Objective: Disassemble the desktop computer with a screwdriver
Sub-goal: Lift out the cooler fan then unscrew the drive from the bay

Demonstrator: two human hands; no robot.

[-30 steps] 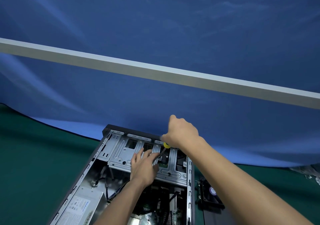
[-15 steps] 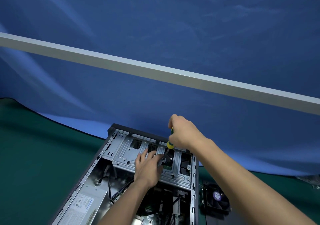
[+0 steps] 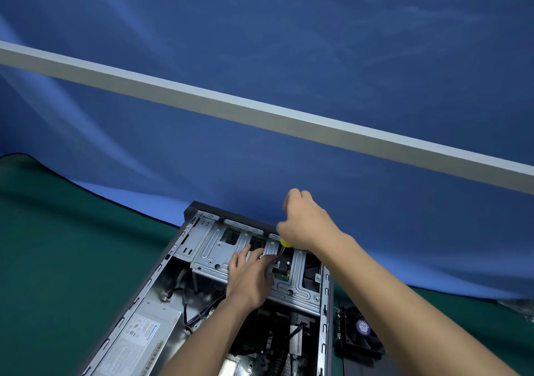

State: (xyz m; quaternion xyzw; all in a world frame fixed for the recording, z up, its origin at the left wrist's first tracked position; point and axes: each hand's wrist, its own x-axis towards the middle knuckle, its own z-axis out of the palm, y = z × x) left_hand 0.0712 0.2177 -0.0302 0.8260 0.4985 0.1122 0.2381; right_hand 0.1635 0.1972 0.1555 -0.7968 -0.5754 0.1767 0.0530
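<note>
— Where is the computer case [image 3: 161, 297] lying right now?

— It is lying on its side on the green surface [image 3: 66, 260], with the open side facing up and its far end nearly touching the blue cloth [image 3: 260, 57] hanging behind it. A pale bar [image 3: 260, 112] is crossing in front of that cloth, well above the case.

— What is the right hand [image 3: 306, 222] doing?

— It is hovering over the far end of the case, with its fingers curling round the handle of the screwdriver [image 3: 283, 245]. Only a bit of yellow handle and the dark shaft are showing below the fist. The shaft is pointing down into the metal drive cage [image 3: 213, 248] at the far end of the case; the tip itself is too small to make out.

— And the left hand [image 3: 250, 277]?

— It is resting on the drive cage inside the case, just beside the screwdriver's shaft. Its fingers are lying mostly straight on the metal, with the fingertips reaching toward the spot where the shaft is pointing. Whether they are pinching anything there cannot be told.

— Anything else in or around the case?

— The grey power supply [image 3: 144, 338] is sitting in the near left corner of the case, with black cables [image 3: 199, 315] running beside it. A black fan [image 3: 361, 332] is lying on the surface just outside the case's right wall.
</note>
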